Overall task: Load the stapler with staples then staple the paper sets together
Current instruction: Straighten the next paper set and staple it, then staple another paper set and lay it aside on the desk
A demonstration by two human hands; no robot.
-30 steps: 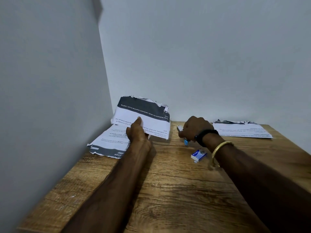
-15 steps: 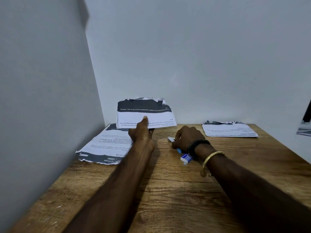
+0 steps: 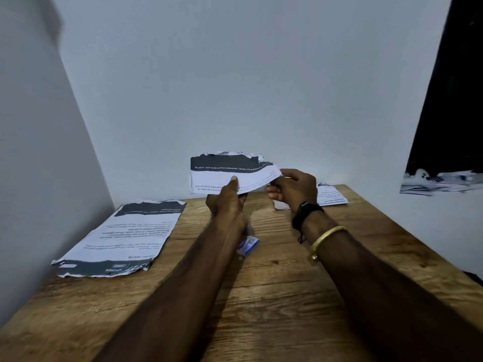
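Note:
My left hand (image 3: pixel 226 202) holds a torn paper set (image 3: pixel 224 168) upright above the wooden table (image 3: pixel 287 296), thumb pressed on its lower middle. My right hand (image 3: pixel 295 189) is closed at the set's right corner. A small pale tip of the stapler (image 3: pixel 287 177) pokes out above the knuckles, and the rest of it is hidden in the fist. A small blue and white staple box (image 3: pixel 249 245) lies on the table under my left forearm, partly covered.
A second paper set (image 3: pixel 125 236) lies flat at the left, close to the side wall. A third paper set (image 3: pixel 332 197) lies at the back right, behind my right hand. Walls close in at the left and back. The table's right edge is near my right arm.
My right hand rose from the table, where it gripped the stapler, to the right corner of the held paper. My left hand carried the paper rightward and higher. The view shifted left.

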